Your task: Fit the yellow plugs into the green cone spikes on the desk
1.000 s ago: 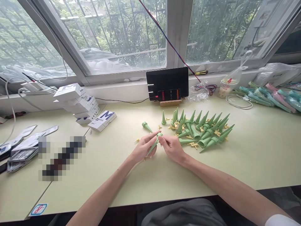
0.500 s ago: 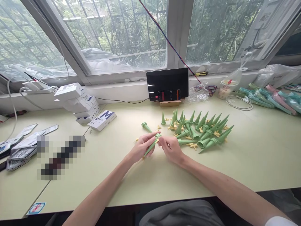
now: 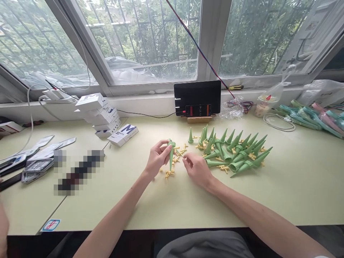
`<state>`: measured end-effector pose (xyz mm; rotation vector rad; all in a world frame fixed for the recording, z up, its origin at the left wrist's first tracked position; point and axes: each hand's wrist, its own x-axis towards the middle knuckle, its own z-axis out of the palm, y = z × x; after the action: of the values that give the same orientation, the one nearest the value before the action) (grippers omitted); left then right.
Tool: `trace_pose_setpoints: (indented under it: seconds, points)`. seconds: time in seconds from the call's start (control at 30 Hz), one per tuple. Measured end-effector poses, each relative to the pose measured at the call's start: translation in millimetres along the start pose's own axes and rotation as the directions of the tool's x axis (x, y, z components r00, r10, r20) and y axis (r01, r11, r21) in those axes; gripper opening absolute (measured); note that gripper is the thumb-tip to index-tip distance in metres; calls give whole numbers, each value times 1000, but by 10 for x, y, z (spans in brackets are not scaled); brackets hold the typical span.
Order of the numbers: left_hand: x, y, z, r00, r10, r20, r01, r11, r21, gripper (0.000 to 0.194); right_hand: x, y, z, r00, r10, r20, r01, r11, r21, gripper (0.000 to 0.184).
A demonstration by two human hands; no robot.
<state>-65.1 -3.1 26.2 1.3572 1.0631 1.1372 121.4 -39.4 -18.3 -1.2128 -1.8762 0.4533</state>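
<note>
My left hand [image 3: 158,156] is closed around a green cone-shaped plastic spike [image 3: 171,157], its wide collar up and its tip pointing down. A small yellow valve piece [image 3: 176,147] sticks out sideways at the collar. Just to the right, my right hand [image 3: 197,168] has its fingers curled in a pinch, apart from the spike; what is between the fingertips, if anything, is too small to name. Loose yellow valve pieces [image 3: 169,173] lie on the table between and below the hands. Beyond my right hand is a pile of green spikes [image 3: 239,150], some standing and some lying, with yellow pieces among them.
A tablet [image 3: 197,95] with a phone [image 3: 199,110] leaning before it stands at the back. White boxes [image 3: 103,116] are stacked at left, near several phones [image 3: 37,165]. Coloured straps [image 3: 309,116] and a bagged cup [image 3: 266,104] lie right. Another person's arm [image 3: 3,225] shows at the left edge.
My hands have moved apart. The spike in my left hand has turned from slanting to nearly vertical, tip down. The view has shifted slightly left, and another person's arm has appeared there.
</note>
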Motion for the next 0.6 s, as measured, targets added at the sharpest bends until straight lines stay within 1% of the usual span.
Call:
trace_pose_setpoints:
  seconds: [0.03,0.1,0.2,0.3,0.37,0.43,0.47,0.53,0.6]
  points:
    - [-9,6,12,1000,15,-12,-15,1000,22,33,7,10,2,1000,-11,29,13,999,-40,16]
    - [-26,16,40,998,37,-44,-34,998,52,32,23,20,7,993,-42,107,54,992,-114,25]
    - [-42,29,71,994,61,-90,-53,995,86,34,40,6,21,975,-84,207,131,967,-220,36]
    - [-42,36,75,990,85,-109,-72,990,119,37,46,-14,40,967,-95,236,161,948,-274,37]
    - [-41,21,74,990,99,-105,-84,986,141,37,53,-12,41,981,-59,187,110,956,-273,33]
    - [-50,-24,87,991,112,-72,-98,979,177,36,68,7,20,997,2,77,18,966,-257,30]
    - [-60,-58,101,992,115,-42,-104,974,201,35,78,21,3,1000,27,13,-23,970,-242,29]
    - [-94,-137,144,992,118,52,-128,953,274,32,100,52,-39,994,44,-102,-65,976,-208,28]
    - [-138,-214,197,978,153,142,-198,893,404,26,119,75,-75,984,40,-176,-72,981,-182,28]
